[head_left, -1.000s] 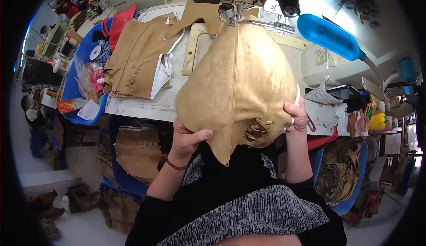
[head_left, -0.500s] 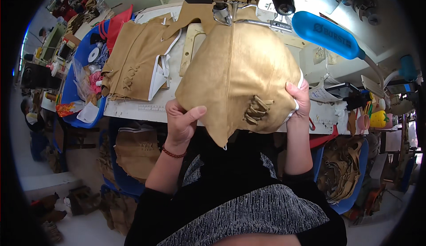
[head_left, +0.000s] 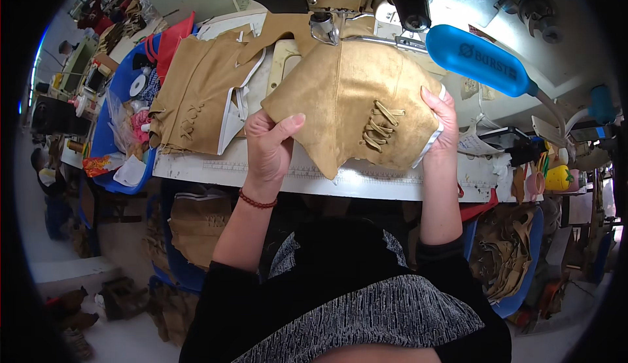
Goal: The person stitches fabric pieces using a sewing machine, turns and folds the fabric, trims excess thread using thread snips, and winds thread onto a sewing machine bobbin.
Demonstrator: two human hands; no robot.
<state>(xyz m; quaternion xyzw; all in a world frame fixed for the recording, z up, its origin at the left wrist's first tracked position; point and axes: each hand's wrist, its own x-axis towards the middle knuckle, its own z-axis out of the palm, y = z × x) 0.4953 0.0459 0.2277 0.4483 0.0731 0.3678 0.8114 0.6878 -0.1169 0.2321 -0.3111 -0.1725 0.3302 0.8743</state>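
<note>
One tan panel (head_left: pixel 353 104) with crossed lacing (head_left: pixel 379 127), pinched at left edge by left hand (head_left: pixel 269 147), at right edge by right hand (head_left: pixel 441 124). Perhaps reaches under presser foot (head_left: pixel 336 34) of sewing machine (head_left: pixel 337 0), hard to see. Could pucker or skew from uneven pull.

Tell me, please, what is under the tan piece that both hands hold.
Around the lower edge of the tan piece, the white table and its ruler marks show. Directly beneath, the piece covers the view, so whatever lies there cannot be seen.
</note>
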